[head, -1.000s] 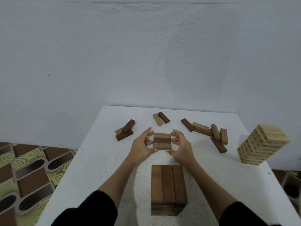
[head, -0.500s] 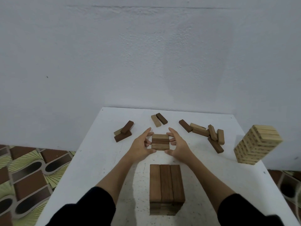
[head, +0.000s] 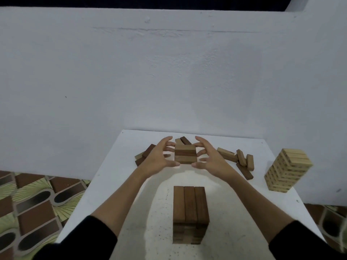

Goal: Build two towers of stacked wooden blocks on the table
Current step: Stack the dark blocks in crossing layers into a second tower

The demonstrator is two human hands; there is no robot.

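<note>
Three wooden blocks [head: 185, 154], side by side, are clamped between left hand [head: 156, 160] and right hand [head: 210, 160] beyond the near dark tower [head: 190, 212], fingers hiding their ends and some loose blocks [head: 242, 162].

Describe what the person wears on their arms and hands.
Both arms wear black long sleeves pushed up toward the elbows, leaving the forearms bare. The left hand and right hand are bare: no gloves, rings, watch or bracelets visible.
</note>
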